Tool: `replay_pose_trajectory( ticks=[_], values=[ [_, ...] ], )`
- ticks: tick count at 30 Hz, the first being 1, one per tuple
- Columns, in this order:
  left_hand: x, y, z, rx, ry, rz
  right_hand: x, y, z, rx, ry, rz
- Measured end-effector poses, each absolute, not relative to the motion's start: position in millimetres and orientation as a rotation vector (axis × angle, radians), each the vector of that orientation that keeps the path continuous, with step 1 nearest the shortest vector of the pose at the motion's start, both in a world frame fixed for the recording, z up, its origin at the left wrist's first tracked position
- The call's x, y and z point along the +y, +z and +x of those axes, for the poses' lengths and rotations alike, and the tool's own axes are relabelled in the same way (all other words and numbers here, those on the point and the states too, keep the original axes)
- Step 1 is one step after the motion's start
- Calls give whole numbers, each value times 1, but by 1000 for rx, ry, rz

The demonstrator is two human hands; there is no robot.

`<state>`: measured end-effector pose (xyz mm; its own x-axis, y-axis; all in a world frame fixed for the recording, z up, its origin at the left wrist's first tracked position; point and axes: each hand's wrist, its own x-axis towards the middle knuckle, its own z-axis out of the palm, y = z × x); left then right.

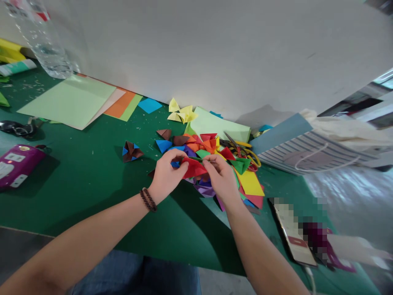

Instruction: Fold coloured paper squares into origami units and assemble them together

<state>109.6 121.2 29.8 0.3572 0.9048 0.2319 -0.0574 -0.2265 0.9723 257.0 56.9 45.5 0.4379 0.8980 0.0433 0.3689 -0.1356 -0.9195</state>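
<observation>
My left hand (168, 174) and my right hand (221, 178) meet over a heap of coloured origami paper, both pinching a folded red paper piece (193, 168) between them. A green strip shows along its top edge, under my right fingers. Below my hands lie crumpled purple folded pieces (204, 189). Just beyond my right hand sits a green folded triangle (241, 165), and yellow-handled scissors (242, 153) rest on the heap. Left of my left hand stands a brown and blue folded paper unit (131, 151). Yellow folded units (181, 114) lie farther back.
A green cutting mat (92, 180) covers the table, dotted with paper scraps. Stacked paper sheets (70, 102) lie back left, near a plastic bottle (43, 45). A purple power strip (18, 166) sits left, a striped paper bag (307, 151) right, and a pixelated flat card (291, 233) lower right.
</observation>
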Motion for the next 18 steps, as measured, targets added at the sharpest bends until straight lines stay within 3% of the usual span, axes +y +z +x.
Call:
replay_pose_trajectory(
  ticks=[8,18],
  values=[
    [120,33,111,746,1088,1222,58,41,255,-1044,839,-1593],
    [119,27,113,823,1156,1381,53,46,247,-1101,866,-1508]
  ],
)
